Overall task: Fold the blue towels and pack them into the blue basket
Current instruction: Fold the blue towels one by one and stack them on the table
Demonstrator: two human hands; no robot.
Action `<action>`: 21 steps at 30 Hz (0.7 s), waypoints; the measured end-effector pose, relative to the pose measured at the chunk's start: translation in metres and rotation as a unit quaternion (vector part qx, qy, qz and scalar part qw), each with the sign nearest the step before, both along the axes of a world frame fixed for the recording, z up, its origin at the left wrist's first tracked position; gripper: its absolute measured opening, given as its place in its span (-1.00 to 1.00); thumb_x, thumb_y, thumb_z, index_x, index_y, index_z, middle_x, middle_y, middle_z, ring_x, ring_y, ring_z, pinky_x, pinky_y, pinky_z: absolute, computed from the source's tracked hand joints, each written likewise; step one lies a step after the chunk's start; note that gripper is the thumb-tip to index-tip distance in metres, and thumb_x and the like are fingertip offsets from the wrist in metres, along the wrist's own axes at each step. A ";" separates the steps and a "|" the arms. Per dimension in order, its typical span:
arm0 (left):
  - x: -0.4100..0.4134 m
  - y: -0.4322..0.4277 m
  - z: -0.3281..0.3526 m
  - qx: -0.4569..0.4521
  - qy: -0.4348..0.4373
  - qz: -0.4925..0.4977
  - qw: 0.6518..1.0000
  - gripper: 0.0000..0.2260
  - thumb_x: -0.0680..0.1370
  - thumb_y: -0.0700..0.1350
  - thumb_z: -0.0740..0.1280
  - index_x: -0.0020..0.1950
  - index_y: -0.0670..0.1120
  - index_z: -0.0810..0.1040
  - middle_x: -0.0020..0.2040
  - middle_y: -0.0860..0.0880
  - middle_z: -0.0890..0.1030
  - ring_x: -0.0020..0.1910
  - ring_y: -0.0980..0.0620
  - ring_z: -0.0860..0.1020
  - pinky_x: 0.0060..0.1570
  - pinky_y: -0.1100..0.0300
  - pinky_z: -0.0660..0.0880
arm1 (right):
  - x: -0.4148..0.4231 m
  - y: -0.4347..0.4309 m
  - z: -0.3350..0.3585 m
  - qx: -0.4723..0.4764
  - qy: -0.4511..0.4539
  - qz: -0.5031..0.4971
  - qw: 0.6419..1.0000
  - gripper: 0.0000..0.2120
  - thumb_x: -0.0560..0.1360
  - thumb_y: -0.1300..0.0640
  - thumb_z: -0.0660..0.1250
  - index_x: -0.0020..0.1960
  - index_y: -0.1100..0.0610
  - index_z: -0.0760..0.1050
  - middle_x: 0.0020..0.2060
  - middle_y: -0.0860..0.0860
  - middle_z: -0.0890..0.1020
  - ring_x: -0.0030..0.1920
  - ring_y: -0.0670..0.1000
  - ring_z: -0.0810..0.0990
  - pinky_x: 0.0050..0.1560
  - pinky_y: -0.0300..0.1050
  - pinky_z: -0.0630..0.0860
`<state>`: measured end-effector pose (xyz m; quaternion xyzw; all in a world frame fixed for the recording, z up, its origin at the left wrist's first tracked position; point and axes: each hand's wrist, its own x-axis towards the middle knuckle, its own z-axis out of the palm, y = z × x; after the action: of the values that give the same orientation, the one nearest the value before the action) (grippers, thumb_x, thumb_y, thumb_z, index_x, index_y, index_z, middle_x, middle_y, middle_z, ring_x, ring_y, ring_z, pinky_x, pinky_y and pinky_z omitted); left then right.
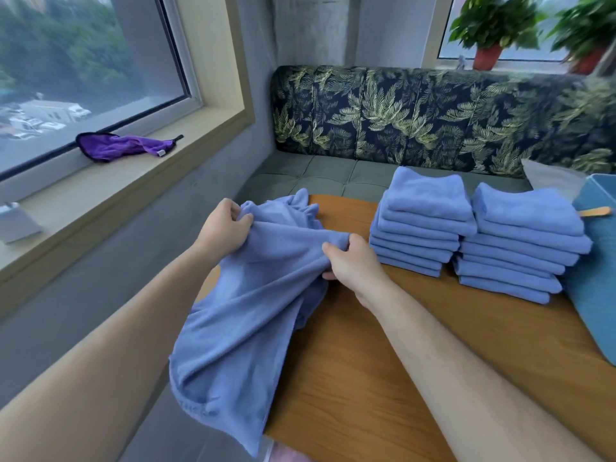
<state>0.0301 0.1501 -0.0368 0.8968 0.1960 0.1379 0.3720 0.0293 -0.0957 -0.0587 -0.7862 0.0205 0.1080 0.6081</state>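
Two hands, left hand [224, 228] and right hand [353, 261], pinch one unfolded blue towel [246, 315] with curled fingers at the table's [366, 378] left edge, apparently finding corners; folded stacks [423, 221] wait beside the blue basket [596, 288] at the right edge.

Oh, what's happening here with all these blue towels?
A person is folding blue towels at a wooden table. The left hand and right hand both grip an unfolded towel, which hangs off the table's near edge. A stack of folded towels and a second stack sit further right, beside the blue basket, whose inside is out of view.
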 end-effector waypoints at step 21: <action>-0.005 0.021 0.096 -0.466 -0.138 -0.087 0.869 -0.86 0.63 -0.24 0.31 -0.10 -0.07 0.54 -0.34 0.04 0.59 -0.33 0.11 0.52 -0.33 0.30 0.51 | 0.024 -0.058 0.095 0.265 0.105 0.056 0.957 -0.65 0.67 0.12 0.26 0.35 0.31 0.44 0.21 0.21 0.61 0.22 0.14 0.61 0.22 0.01 0.55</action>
<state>0.0250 0.1709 0.0591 0.6042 0.1051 0.1198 0.7808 0.0537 -0.1537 0.0362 -0.5812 0.0104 0.2253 0.7819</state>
